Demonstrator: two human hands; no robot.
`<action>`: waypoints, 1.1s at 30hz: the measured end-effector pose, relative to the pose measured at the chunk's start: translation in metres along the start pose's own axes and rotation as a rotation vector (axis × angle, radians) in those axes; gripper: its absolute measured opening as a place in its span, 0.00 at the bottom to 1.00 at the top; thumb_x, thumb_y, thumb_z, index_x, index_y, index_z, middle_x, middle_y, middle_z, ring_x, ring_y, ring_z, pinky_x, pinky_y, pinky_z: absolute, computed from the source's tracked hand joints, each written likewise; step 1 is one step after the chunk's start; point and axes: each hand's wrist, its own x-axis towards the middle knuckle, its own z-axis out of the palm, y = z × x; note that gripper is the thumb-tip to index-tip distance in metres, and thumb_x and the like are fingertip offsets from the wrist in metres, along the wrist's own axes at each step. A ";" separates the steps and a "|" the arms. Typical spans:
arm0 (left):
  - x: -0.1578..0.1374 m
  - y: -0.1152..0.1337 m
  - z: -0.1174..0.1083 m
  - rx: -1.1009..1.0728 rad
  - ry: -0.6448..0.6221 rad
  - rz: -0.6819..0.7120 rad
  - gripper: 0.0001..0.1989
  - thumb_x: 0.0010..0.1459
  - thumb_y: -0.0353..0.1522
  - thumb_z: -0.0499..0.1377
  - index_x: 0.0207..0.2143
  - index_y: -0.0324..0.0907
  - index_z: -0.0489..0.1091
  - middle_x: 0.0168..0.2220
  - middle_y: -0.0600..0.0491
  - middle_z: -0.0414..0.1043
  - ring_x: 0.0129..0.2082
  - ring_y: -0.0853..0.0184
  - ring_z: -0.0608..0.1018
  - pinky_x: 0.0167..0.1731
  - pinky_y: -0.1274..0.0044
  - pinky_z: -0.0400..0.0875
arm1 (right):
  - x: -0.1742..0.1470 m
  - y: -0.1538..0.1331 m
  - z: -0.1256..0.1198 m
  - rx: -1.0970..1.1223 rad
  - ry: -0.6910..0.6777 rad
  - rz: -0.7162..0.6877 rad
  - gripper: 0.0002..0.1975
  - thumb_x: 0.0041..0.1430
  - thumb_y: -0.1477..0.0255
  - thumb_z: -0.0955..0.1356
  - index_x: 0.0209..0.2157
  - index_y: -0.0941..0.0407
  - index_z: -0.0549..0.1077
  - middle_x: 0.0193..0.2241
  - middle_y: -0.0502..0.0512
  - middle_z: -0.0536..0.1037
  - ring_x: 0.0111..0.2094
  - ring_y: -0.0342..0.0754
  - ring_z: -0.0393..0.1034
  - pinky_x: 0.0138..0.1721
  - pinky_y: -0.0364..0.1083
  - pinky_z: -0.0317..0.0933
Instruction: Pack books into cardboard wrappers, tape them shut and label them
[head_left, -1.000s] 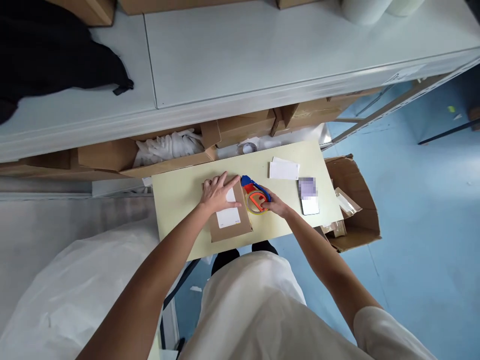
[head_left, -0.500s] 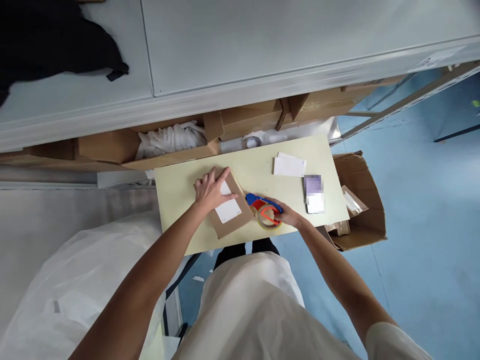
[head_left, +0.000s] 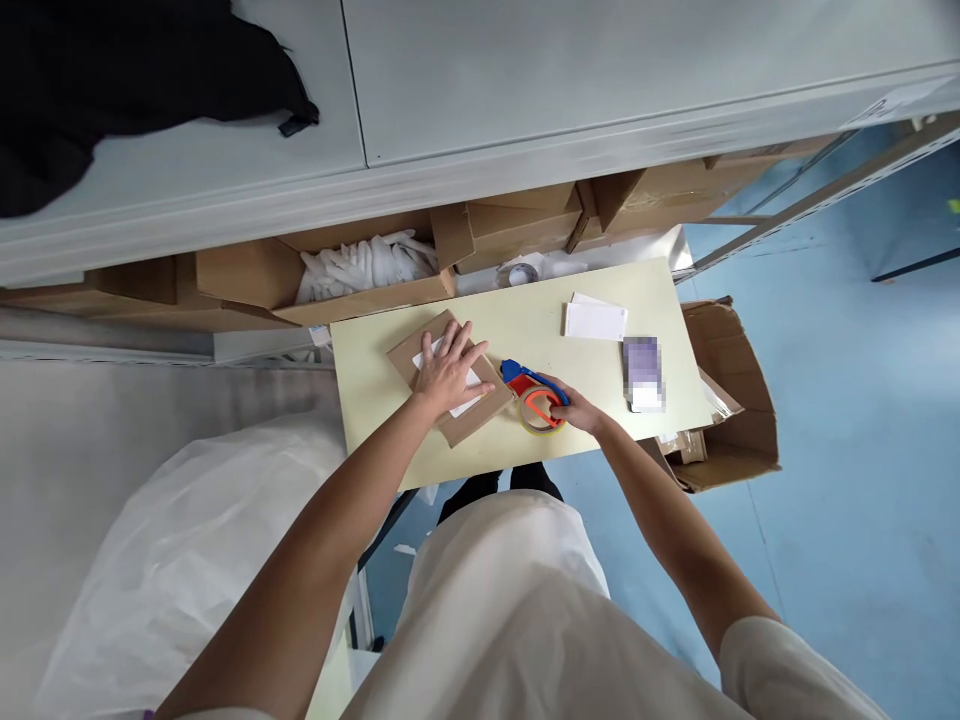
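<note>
A small brown cardboard box point(head_left: 463, 427) with a white label lies at an angle on the pale yellow table point(head_left: 517, 325). Spread flat across its top and label is my left hand point(head_left: 448, 370), fingers apart. My right hand point(head_left: 574, 408) is wrapped round the handle of a blue and orange tape dispenser point(head_left: 536, 385) loaded with a roll of tape. The dispenser's blue head is beside the right end of the box; whether tape runs between them I cannot tell.
White cards point(head_left: 595, 321) and a purple-and-white item point(head_left: 642, 372), blurred, lie on the table's right part. An open carton point(head_left: 757, 400) stands off the right edge. Behind are cartons point(head_left: 517, 225), one with white crumpled material point(head_left: 367, 265), and a tape roll point(head_left: 523, 273). A white plastic bag point(head_left: 202, 540) bulges at left.
My left hand has moved from the box's upper edge to lie flat over the label. The box has turned somewhat. The dispenser stays close to the box's right end.
</note>
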 end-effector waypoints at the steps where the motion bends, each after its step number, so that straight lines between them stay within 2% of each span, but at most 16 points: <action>1: 0.000 0.000 0.000 0.003 -0.001 -0.003 0.36 0.54 0.53 0.52 0.62 0.48 0.55 0.69 0.46 0.37 0.67 0.48 0.40 0.59 0.49 0.34 | -0.013 0.010 0.003 0.011 0.034 -0.004 0.40 0.37 0.78 0.67 0.57 0.51 0.64 0.50 0.54 0.73 0.51 0.56 0.65 0.52 0.55 0.59; 4: -0.001 0.001 -0.001 0.017 0.001 0.000 0.35 0.55 0.52 0.52 0.61 0.47 0.57 0.69 0.45 0.37 0.67 0.48 0.41 0.59 0.49 0.35 | -0.054 0.043 0.018 0.049 0.104 0.027 0.41 0.38 0.77 0.67 0.59 0.50 0.61 0.50 0.54 0.73 0.51 0.56 0.66 0.52 0.56 0.60; 7: -0.003 0.001 -0.002 0.027 0.013 0.012 0.33 0.56 0.51 0.51 0.61 0.46 0.57 0.69 0.45 0.37 0.67 0.49 0.41 0.59 0.49 0.36 | -0.079 0.066 0.048 0.107 0.160 0.083 0.43 0.37 0.76 0.66 0.60 0.47 0.58 0.47 0.52 0.74 0.47 0.55 0.69 0.51 0.57 0.62; 10: -0.003 0.002 -0.002 0.020 0.029 -0.007 0.34 0.56 0.51 0.51 0.61 0.46 0.56 0.69 0.44 0.37 0.67 0.48 0.41 0.58 0.48 0.38 | -0.075 0.072 0.083 0.173 0.262 0.077 0.44 0.36 0.78 0.66 0.60 0.47 0.58 0.47 0.52 0.74 0.46 0.54 0.69 0.51 0.55 0.62; 13: 0.000 0.006 0.000 -0.007 0.055 -0.130 0.35 0.56 0.52 0.49 0.62 0.45 0.55 0.69 0.42 0.37 0.67 0.46 0.41 0.57 0.47 0.40 | -0.054 0.062 0.098 0.197 0.368 0.052 0.43 0.36 0.78 0.65 0.60 0.49 0.57 0.48 0.53 0.74 0.47 0.54 0.68 0.52 0.54 0.61; 16: 0.004 0.012 0.004 -0.053 0.093 -0.348 0.38 0.57 0.53 0.47 0.65 0.44 0.49 0.68 0.40 0.37 0.66 0.44 0.41 0.54 0.46 0.44 | -0.028 0.042 0.081 0.176 0.402 0.026 0.44 0.36 0.77 0.64 0.60 0.50 0.58 0.48 0.53 0.74 0.47 0.54 0.68 0.51 0.54 0.62; 18: 0.003 0.015 0.006 -0.086 0.090 -0.497 0.42 0.55 0.55 0.46 0.66 0.44 0.43 0.68 0.38 0.38 0.65 0.40 0.43 0.52 0.45 0.47 | -0.008 0.023 0.058 0.135 0.391 0.006 0.43 0.34 0.78 0.64 0.59 0.51 0.60 0.48 0.53 0.74 0.47 0.54 0.68 0.50 0.54 0.62; 20: -0.001 0.016 0.005 -0.098 0.061 -0.581 0.48 0.51 0.58 0.48 0.67 0.43 0.41 0.66 0.36 0.44 0.63 0.37 0.47 0.51 0.46 0.50 | 0.012 0.002 0.031 0.094 0.349 -0.010 0.42 0.33 0.78 0.64 0.57 0.52 0.63 0.46 0.53 0.75 0.46 0.54 0.68 0.47 0.52 0.63; 22: -0.007 0.014 0.001 -0.071 0.049 -0.568 0.51 0.48 0.60 0.50 0.67 0.43 0.41 0.63 0.34 0.50 0.62 0.36 0.51 0.51 0.48 0.50 | 0.029 -0.019 0.008 0.065 0.221 -0.004 0.40 0.34 0.78 0.64 0.55 0.52 0.65 0.44 0.52 0.76 0.44 0.54 0.68 0.45 0.52 0.64; 26: -0.015 0.008 -0.005 0.009 0.037 -0.327 0.47 0.51 0.57 0.51 0.67 0.45 0.42 0.62 0.38 0.53 0.61 0.42 0.54 0.55 0.55 0.47 | 0.044 -0.039 -0.013 0.021 -0.016 -0.003 0.39 0.35 0.78 0.66 0.55 0.53 0.66 0.43 0.51 0.77 0.42 0.53 0.69 0.44 0.51 0.63; 28: -0.014 0.006 -0.005 0.010 0.001 -0.265 0.44 0.53 0.56 0.49 0.67 0.48 0.42 0.60 0.39 0.56 0.59 0.45 0.59 0.54 0.57 0.49 | 0.044 -0.036 -0.013 0.010 -0.039 -0.017 0.39 0.36 0.77 0.66 0.57 0.52 0.65 0.44 0.52 0.76 0.44 0.53 0.68 0.45 0.51 0.63; 33: -0.010 0.008 -0.002 0.020 -0.048 -0.283 0.43 0.54 0.57 0.47 0.67 0.50 0.40 0.55 0.39 0.61 0.52 0.46 0.64 0.49 0.59 0.54 | 0.022 -0.007 -0.013 0.017 0.047 -0.012 0.42 0.36 0.78 0.66 0.59 0.51 0.62 0.49 0.53 0.74 0.49 0.55 0.67 0.51 0.53 0.60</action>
